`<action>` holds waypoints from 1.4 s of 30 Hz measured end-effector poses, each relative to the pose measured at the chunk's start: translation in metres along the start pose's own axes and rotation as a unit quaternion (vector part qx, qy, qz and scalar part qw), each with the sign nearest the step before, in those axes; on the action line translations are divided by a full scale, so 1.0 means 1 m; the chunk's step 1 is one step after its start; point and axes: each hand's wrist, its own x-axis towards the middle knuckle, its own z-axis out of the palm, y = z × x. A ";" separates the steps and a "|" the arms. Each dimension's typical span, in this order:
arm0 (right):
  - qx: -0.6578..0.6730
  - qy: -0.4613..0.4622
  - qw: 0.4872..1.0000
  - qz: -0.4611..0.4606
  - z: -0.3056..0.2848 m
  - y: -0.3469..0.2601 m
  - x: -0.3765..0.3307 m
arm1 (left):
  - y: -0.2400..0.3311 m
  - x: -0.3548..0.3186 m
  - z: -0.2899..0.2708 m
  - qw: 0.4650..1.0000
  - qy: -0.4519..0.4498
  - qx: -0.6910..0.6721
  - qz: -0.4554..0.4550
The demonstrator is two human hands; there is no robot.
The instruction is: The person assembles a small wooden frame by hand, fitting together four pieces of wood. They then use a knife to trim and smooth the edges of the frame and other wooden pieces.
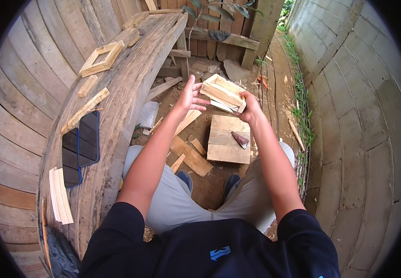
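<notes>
My right hand (pixel 251 109) is closed around the right end of a small rectangular wooden frame (pixel 221 95), holding it tilted in front of me. Beside the frame's left end, my left hand (pixel 190 98) has its fingers spread and grips nothing; whether a fingertip touches the wood I cannot tell. Pale strips show under the frame, partly hidden by it. Below stands a low wooden block (pixel 223 150) topped with planks, on which lies a brown cone-shaped wrap (pixel 240 139), its contents not visible.
On the left, a long wooden bench (pixel 117 118) carries another wooden frame (pixel 101 59), two dark phones (pixel 89 139), a bundle of pale strips (pixel 60 194) and loose sticks. Boards (pixel 191 155) and shavings lie on the ground. A block wall (pixel 349 139) rises at right.
</notes>
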 end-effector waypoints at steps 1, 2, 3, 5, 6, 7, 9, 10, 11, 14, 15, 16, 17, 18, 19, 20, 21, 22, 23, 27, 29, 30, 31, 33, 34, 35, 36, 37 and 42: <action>0.001 0.000 1.000 -0.001 0.003 0.000 -0.004 | 0.000 -0.001 0.001 1.000 0.004 0.000 0.002; 0.001 0.000 1.000 -0.002 0.005 0.000 -0.007 | 0.000 -0.002 0.001 1.000 0.008 0.000 0.004; -0.002 0.003 1.000 -0.001 0.003 0.001 -0.007 | -0.002 -0.002 0.003 1.000 0.008 -0.004 0.002; -0.009 0.009 1.000 0.000 -0.002 0.001 -0.008 | -0.005 -0.002 0.005 1.000 0.011 -0.009 -0.002; -0.010 0.008 1.000 -0.004 0.000 0.002 -0.009 | -0.005 -0.002 0.004 1.000 0.005 -0.003 0.000; -0.012 0.006 1.000 -0.008 0.003 0.003 -0.010 | -0.005 -0.001 0.001 1.000 0.000 0.003 0.001; -0.011 0.004 1.000 -0.013 0.004 0.005 -0.009 | -0.005 -0.001 0.000 1.000 -0.006 0.015 0.005; -0.008 0.004 1.000 -0.014 0.002 0.004 -0.006 | -0.004 -0.001 0.001 1.000 -0.006 0.020 0.008; -0.005 0.004 1.000 -0.015 0.001 0.004 -0.004 | -0.004 0.000 0.002 1.000 -0.006 0.025 0.010; -0.009 0.013 1.000 -0.012 0.002 0.005 -0.002 | -0.002 -0.003 0.003 1.000 0.006 0.029 0.009; -0.012 0.011 1.000 -0.013 0.002 0.004 -0.001 | -0.002 -0.003 0.003 1.000 0.004 0.030 0.009; -0.014 0.008 1.000 -0.014 0.001 0.004 -0.001 | -0.001 -0.003 0.004 0.999 0.002 0.030 0.010; -0.016 0.006 1.000 -0.015 0.000 0.003 -0.001 | -0.001 -0.003 0.004 0.999 0.000 0.031 0.011; -0.017 0.007 1.000 -0.016 0.002 0.003 -0.003 | 0.000 -0.004 0.004 1.000 0.003 0.029 0.009; -0.017 0.008 1.000 -0.017 0.004 0.003 -0.004 | 0.001 -0.005 0.005 1.000 0.005 0.027 0.007; -0.018 0.009 1.000 -0.019 0.006 0.003 -0.006 | 0.001 -0.006 0.005 1.000 0.007 0.025 0.006; -0.016 0.008 1.000 -0.019 0.006 0.003 -0.007 | 0.002 -0.006 0.006 1.000 0.007 0.026 0.006; -0.014 0.007 1.000 -0.019 0.005 0.003 -0.007 | 0.002 -0.006 0.006 1.000 0.006 0.027 0.006; -0.013 0.005 1.000 -0.019 0.005 0.003 -0.007 | 0.002 -0.007 0.007 1.000 0.005 0.027 0.006; -0.019 0.011 1.000 -0.017 0.006 0.003 -0.006 | -0.001 -0.003 0.005 0.999 -0.003 0.046 0.010; -0.023 0.014 0.999 -0.019 0.000 0.001 0.002 | -0.002 -0.001 0.006 0.999 -0.009 0.046 0.010; -0.027 0.017 0.999 -0.020 0.001 0.002 0.000 | -0.001 -0.002 0.007 0.999 0.000 0.042 0.006; -0.031 0.019 0.999 -0.022 0.002 0.002 -0.001 | -0.001 -0.003 0.008 0.999 0.009 0.038 0.001; -0.037 0.021 0.999 -0.025 0.006 0.003 -0.004 | 0.000 -0.005 0.008 0.999 0.021 0.034 -0.004; -0.039 0.022 0.999 -0.026 0.008 0.004 -0.006 | 0.000 -0.006 0.008 0.999 0.023 0.034 -0.004; -0.041 0.021 0.999 -0.027 0.010 0.005 -0.007 | 0.000 -0.007 0.007 0.999 0.025 0.033 -0.005; -0.048 0.014 0.998 -0.031 0.010 0.005 -0.007 | 0.000 -0.007 0.007 0.999 0.024 0.035 -0.003; -0.054 0.006 0.998 -0.034 0.010 0.006 -0.007 | 0.000 -0.007 0.007 0.999 0.024 0.037 -0.002; -0.084 0.019 0.993 -0.083 -0.007 0.004 0.013 | 0.000 -0.004 0.013 0.999 0.026 0.030 -0.003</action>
